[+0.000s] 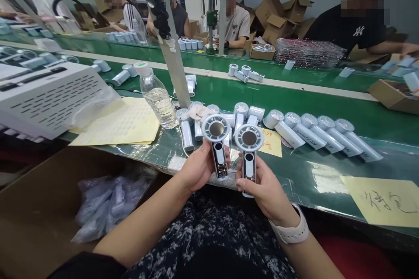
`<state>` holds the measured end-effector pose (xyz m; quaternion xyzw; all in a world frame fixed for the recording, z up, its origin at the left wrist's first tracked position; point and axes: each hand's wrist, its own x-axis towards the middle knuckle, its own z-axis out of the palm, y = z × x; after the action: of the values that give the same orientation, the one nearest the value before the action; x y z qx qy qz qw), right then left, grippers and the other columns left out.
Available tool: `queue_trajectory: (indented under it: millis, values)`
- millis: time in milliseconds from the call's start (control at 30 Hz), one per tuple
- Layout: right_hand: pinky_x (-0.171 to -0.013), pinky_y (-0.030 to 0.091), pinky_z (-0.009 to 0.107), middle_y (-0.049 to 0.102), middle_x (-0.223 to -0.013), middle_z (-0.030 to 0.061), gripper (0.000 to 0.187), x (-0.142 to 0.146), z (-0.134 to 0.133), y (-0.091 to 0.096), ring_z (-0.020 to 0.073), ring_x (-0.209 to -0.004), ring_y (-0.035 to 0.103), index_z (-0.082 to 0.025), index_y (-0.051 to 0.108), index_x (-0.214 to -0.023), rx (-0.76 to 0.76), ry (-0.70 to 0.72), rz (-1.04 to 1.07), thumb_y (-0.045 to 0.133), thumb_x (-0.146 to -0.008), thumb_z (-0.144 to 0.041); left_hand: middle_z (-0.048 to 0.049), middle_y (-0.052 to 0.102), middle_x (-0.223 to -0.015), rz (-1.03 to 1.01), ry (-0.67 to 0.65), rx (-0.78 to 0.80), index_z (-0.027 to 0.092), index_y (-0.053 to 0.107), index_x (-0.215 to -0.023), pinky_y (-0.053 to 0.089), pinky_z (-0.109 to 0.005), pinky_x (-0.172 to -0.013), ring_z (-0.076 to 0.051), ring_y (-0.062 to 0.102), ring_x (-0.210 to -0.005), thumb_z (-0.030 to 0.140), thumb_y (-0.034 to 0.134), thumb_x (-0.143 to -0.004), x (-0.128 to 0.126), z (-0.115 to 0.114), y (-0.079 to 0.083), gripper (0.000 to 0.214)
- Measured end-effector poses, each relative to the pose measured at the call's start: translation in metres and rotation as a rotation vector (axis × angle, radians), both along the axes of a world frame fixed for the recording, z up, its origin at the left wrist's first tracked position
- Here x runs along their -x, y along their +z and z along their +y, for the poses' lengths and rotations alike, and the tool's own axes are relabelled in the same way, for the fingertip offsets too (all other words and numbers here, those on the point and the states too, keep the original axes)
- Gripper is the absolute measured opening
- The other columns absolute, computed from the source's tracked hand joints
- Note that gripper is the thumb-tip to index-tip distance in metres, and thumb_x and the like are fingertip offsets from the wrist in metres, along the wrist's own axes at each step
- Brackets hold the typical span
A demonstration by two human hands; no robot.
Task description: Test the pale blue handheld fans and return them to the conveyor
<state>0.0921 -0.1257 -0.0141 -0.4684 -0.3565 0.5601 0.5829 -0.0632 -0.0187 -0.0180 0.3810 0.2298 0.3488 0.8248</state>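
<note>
Two pale blue handheld fans are held side by side over the bench edge. My left hand [199, 165] is closed around the handle of one fan [219, 152], whose open front shows a dark board with small parts near its lower end. Closed on the second fan [249, 168] is my right hand [266, 187], thumb across the lower handle. Both round heads point up and towards me, each with a ring of slots around a dark centre. Just behind them lie several more fans [187, 135], partly hidden by the two in my hands. A row of fans [309, 133] leans to the right.
A water bottle [157, 96] stands left of the pillar [173, 61]. Yellow sheets [121, 124] and a white slotted box [55, 96] lie left. Below is a carton [36, 200] with bagged parts [114, 205]. A handwritten yellow note [386, 200] lies right. Co-workers sit across the green belt [281, 91].
</note>
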Motion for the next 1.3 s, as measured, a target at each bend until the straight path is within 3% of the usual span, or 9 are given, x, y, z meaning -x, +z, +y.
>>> queue_trajectory:
  millis: [67,133,200,400,733,1033,1167,1300]
  values:
    - [-0.055,0.049,0.029,0.062,-0.087,0.0013,0.037,0.002,0.001,0.0,0.0148,-0.062,0.053,-0.023,0.059,-0.105,-0.024,-0.056,0.071,0.077,-0.08,-0.044,-0.0037,0.065,-0.088,-0.024,-0.05,0.008,0.017,0.065,-0.099,0.052,-0.03,-0.068,-0.016,0.061,-0.074,0.045,0.08,-0.078,0.002,-0.005,0.004,0.038]
    - [-0.051,0.048,0.029,0.061,-0.089,0.0015,0.033,0.001,0.0,-0.001,0.014,-0.059,0.053,-0.024,0.06,-0.107,-0.051,-0.082,0.121,0.072,-0.084,-0.045,-0.0006,0.063,-0.089,-0.062,-0.085,-0.047,0.021,0.06,-0.111,0.051,-0.028,-0.065,-0.014,0.061,-0.072,0.027,0.086,-0.071,0.004,-0.009,0.008,0.048]
    - [-0.052,0.049,0.028,0.062,-0.091,0.0015,0.033,-0.001,-0.002,-0.001,0.0136,-0.06,0.054,-0.024,0.061,-0.11,-0.072,-0.08,0.14,0.071,-0.085,-0.044,0.0008,0.061,-0.089,-0.098,-0.107,-0.094,0.023,0.056,-0.118,0.05,-0.028,-0.065,-0.013,0.06,-0.071,0.02,0.084,-0.07,0.007,-0.011,0.01,0.056]
    - [-0.055,0.05,0.029,0.062,-0.077,0.0005,0.03,-0.002,-0.006,0.002,0.0155,-0.06,0.054,-0.023,0.062,-0.098,-0.067,0.009,0.124,0.072,-0.085,-0.048,0.0002,0.06,-0.092,-0.092,-0.117,-0.124,0.022,0.055,-0.116,0.05,-0.029,-0.066,-0.013,0.061,-0.072,0.02,0.081,-0.073,0.009,-0.012,0.011,0.051]
    - [-0.058,0.049,0.028,0.063,-0.082,0.0017,0.03,0.002,-0.004,0.005,0.014,-0.062,0.056,-0.02,0.065,-0.096,-0.032,0.019,0.272,0.076,-0.081,-0.043,-0.0001,0.059,-0.093,-0.034,-0.126,-0.173,0.021,0.052,-0.114,0.051,-0.029,-0.066,-0.013,0.061,-0.075,0.022,0.082,-0.074,0.009,-0.015,0.013,0.049]
    - [-0.054,0.049,0.029,0.062,-0.086,0.0021,0.034,0.003,-0.003,0.002,0.0144,-0.061,0.055,-0.021,0.063,-0.098,-0.016,-0.026,0.227,0.078,-0.077,-0.044,-0.0007,0.059,-0.092,-0.09,-0.161,-0.192,0.021,0.054,-0.11,0.051,-0.03,-0.065,-0.013,0.061,-0.072,0.026,0.081,-0.075,0.01,-0.016,0.013,0.045]
    - [-0.054,0.048,0.028,0.06,-0.084,0.0014,0.029,0.005,-0.002,-0.004,0.0136,-0.06,0.053,-0.021,0.063,-0.099,-0.023,-0.024,0.205,0.071,-0.083,-0.044,0.0,0.06,-0.089,-0.025,-0.105,-0.163,0.021,0.052,-0.109,0.05,-0.03,-0.064,-0.013,0.061,-0.069,0.027,0.082,-0.073,0.006,-0.012,0.009,0.047]
    - [-0.047,0.043,0.026,0.058,-0.083,-0.0001,0.028,0.008,-0.002,-0.01,0.0114,-0.054,0.051,-0.022,0.062,-0.102,-0.014,-0.063,0.217,0.064,-0.088,-0.046,0.0005,0.059,-0.086,0.061,0.039,-0.127,0.02,0.052,-0.106,0.048,-0.028,-0.062,-0.012,0.057,-0.069,0.03,0.08,-0.074,0.002,-0.009,0.002,0.044]
